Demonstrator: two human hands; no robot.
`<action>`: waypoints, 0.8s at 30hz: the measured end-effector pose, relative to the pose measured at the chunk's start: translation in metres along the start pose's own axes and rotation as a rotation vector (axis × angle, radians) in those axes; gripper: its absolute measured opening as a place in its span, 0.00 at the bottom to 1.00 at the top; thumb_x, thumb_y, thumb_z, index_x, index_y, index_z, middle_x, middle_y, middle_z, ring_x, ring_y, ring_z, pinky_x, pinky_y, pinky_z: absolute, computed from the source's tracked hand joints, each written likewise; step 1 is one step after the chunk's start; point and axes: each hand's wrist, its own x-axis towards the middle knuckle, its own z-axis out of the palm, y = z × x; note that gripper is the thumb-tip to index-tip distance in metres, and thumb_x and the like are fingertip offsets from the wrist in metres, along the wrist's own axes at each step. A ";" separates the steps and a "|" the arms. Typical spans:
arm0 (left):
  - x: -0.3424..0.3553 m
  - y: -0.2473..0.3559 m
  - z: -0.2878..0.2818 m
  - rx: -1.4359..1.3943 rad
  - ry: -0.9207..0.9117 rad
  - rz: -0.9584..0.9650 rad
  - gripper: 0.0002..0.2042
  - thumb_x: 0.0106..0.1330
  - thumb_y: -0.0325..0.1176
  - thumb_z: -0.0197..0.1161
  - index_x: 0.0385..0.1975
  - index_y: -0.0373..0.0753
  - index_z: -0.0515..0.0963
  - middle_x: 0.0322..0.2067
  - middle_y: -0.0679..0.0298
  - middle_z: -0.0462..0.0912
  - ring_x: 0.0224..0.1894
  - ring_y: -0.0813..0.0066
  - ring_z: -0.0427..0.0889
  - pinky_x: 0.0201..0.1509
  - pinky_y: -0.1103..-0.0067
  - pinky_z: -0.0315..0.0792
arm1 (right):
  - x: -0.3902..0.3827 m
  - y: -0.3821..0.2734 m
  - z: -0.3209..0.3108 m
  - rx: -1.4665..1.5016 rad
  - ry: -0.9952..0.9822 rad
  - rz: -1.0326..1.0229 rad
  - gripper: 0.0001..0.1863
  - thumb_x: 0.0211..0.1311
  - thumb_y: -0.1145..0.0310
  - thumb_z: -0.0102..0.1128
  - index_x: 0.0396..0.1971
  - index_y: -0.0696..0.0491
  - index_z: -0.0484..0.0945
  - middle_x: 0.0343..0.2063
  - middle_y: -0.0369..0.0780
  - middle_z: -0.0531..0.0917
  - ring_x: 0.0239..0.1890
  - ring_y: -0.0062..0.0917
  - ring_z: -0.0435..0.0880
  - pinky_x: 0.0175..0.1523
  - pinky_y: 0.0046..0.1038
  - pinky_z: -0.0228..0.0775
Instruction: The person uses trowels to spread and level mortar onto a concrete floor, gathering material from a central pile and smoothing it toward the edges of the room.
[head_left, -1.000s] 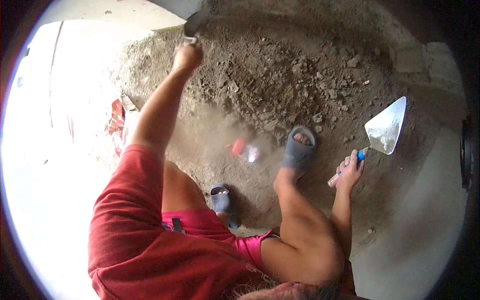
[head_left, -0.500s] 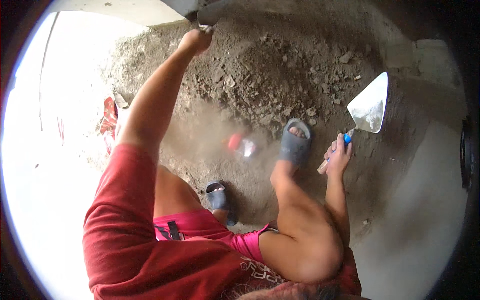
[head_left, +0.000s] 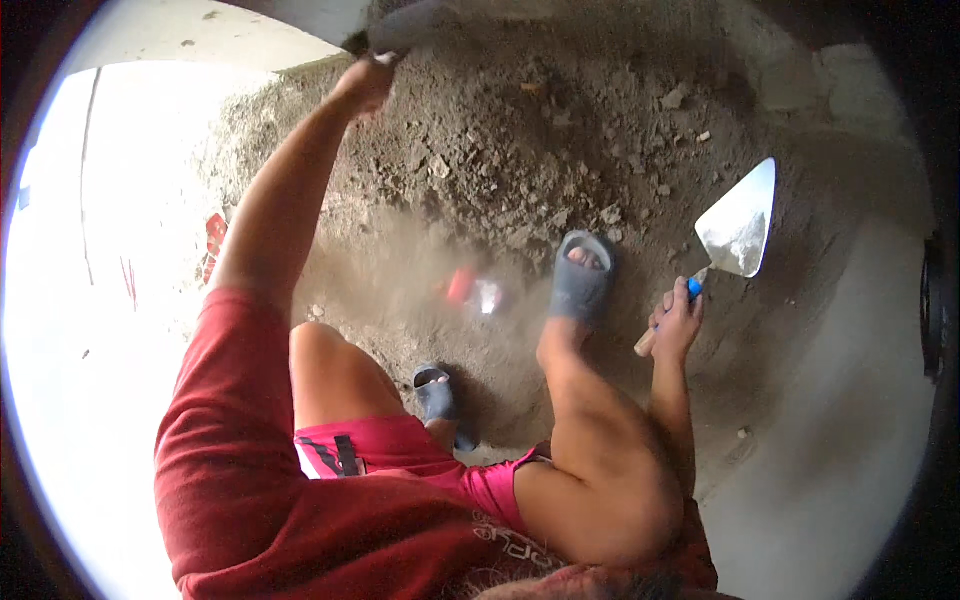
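Reached a bit higher than before with left hand (head_left: 366, 88), gripping a blurry tool (head_left: 385, 57) at 11 o'clock. Gripping trowel (head_left: 738, 224) in right hand (head_left: 676, 322), near 3. Best to scrape dirt (head_left: 490, 150) low and slow.

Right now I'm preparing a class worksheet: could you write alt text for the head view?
A person's right hand grips a triangular-bladed metal trowel, while the outstretched left hand holds a blurred tool near a pale ledge. Both feet, in grey sandals, are on dusty ground strewn with broken lumps.
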 end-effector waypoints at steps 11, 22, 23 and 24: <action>-0.043 0.025 -0.032 -1.844 -0.353 -0.205 0.18 0.76 0.44 0.45 0.62 0.53 0.70 0.22 0.66 0.72 0.19 0.77 0.68 0.20 0.73 0.67 | 0.002 -0.010 -0.007 0.014 0.085 0.025 0.14 0.68 0.62 0.57 0.29 0.48 0.62 0.16 0.31 0.64 0.11 0.18 0.60 0.15 0.25 0.51; 0.014 0.040 -0.056 -1.663 -0.310 -0.421 0.14 0.70 0.37 0.54 0.50 0.36 0.72 0.32 0.57 0.82 0.35 0.63 0.82 0.34 0.69 0.78 | 0.006 -0.022 0.011 -0.084 0.008 -0.008 0.13 0.67 0.62 0.59 0.38 0.50 0.63 0.17 0.31 0.66 0.12 0.16 0.60 0.14 0.23 0.50; -0.006 0.046 -0.038 -1.604 -0.222 -0.308 0.14 0.71 0.41 0.53 0.48 0.38 0.73 0.26 0.58 0.77 0.28 0.65 0.77 0.28 0.70 0.72 | 0.007 -0.019 0.017 -0.069 -0.021 -0.001 0.13 0.67 0.61 0.58 0.39 0.50 0.64 0.17 0.31 0.66 0.12 0.16 0.61 0.14 0.23 0.50; -0.022 0.057 -0.020 -1.543 -0.131 -0.193 0.15 0.71 0.46 0.52 0.46 0.41 0.73 0.20 0.60 0.73 0.21 0.68 0.71 0.23 0.70 0.67 | 0.005 -0.016 0.022 -0.056 -0.044 0.006 0.14 0.67 0.61 0.58 0.41 0.50 0.64 0.17 0.31 0.67 0.13 0.16 0.61 0.14 0.23 0.50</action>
